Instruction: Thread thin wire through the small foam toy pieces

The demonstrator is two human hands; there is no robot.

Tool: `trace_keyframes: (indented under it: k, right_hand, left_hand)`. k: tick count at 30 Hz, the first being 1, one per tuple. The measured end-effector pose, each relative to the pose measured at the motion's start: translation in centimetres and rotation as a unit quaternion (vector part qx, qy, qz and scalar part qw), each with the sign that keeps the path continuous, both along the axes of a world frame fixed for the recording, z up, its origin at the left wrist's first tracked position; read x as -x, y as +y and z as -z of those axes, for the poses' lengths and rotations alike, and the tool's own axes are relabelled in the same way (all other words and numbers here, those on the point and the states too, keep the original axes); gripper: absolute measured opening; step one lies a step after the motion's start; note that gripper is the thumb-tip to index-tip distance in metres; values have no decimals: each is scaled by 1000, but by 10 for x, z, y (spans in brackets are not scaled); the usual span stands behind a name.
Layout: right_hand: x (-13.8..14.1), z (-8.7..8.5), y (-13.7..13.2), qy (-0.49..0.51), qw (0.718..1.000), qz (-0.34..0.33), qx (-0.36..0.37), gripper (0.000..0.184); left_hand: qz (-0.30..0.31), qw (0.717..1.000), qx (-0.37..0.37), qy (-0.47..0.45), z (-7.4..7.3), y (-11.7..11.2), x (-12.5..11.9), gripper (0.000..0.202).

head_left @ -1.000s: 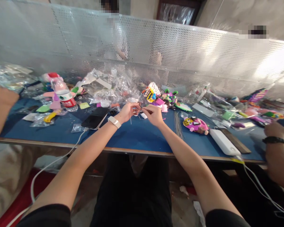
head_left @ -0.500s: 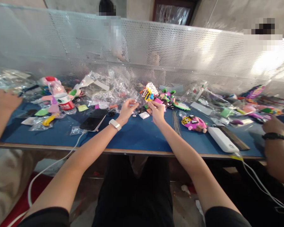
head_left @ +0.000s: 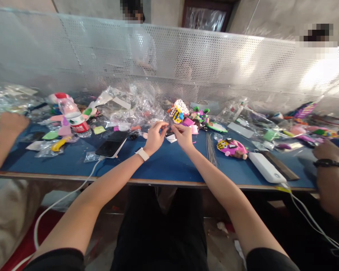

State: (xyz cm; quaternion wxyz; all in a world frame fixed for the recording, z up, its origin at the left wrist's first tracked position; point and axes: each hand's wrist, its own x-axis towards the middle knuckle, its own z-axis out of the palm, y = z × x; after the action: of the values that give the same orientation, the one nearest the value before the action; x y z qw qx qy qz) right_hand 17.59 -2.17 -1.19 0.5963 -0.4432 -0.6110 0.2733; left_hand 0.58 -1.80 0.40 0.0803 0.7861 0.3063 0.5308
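Observation:
My left hand [head_left: 155, 136], with a white band at the wrist, is closed in a pinch above the blue table [head_left: 169, 165]. My right hand [head_left: 183, 136] pinches too, its fingertips close to those of the left. Whatever they hold is too small to make out. Just under the fingertips lies a small white packet [head_left: 171, 138]. Beyond my hands stands a clay-like figure [head_left: 177, 113] in white, yellow, blue and black. Pink pieces [head_left: 192, 128] and a green-and-purple figure [head_left: 200, 115] are near my right hand.
Left are a black phone [head_left: 112, 144] on a cable, a red-labelled bottle [head_left: 79, 125] and clear plastic bags [head_left: 135, 105]. Right are thin wires [head_left: 210, 148], a pink-and-yellow figure [head_left: 231, 147] and a white power bank [head_left: 266, 166]. Co-workers' hands [head_left: 12, 123] work at both sides; a perforated panel [head_left: 164, 60] stands behind.
My left hand has moved slightly right and down, and its fingertips are now nearer to those of my right hand. My right hand has shifted slightly left.

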Motion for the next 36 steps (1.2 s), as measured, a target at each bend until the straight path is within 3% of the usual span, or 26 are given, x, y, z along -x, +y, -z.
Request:
trace_keyframes:
  k: [10,18,23,27,33,36]
  right_hand:
    - [-1,6,4,26,999,-1,-25,48]
    - [-7,-1,-3,-104,991,22,-86,34]
    - [-3,2,-1,-71,995,18,-72,33]
    - [-1,5,2,-17,999,2,-40,38]
    - [0,3,-2,-35,996,7,-79,39]
    - [-1,1,-5,-82,989,42,-117,37]
  left_hand:
    - [59,993,84,-53,1,5,0,15]
    - [159,954,224,-121,7,22,-1,16]
    - [147,978,141,-53,2,18,3,15]
    - [70,996,36,31,0,8,5,20]
    - [-13,988,-52,146,1,12,13,3]
    - [-23,978,-84,187,-1,14,16,13]
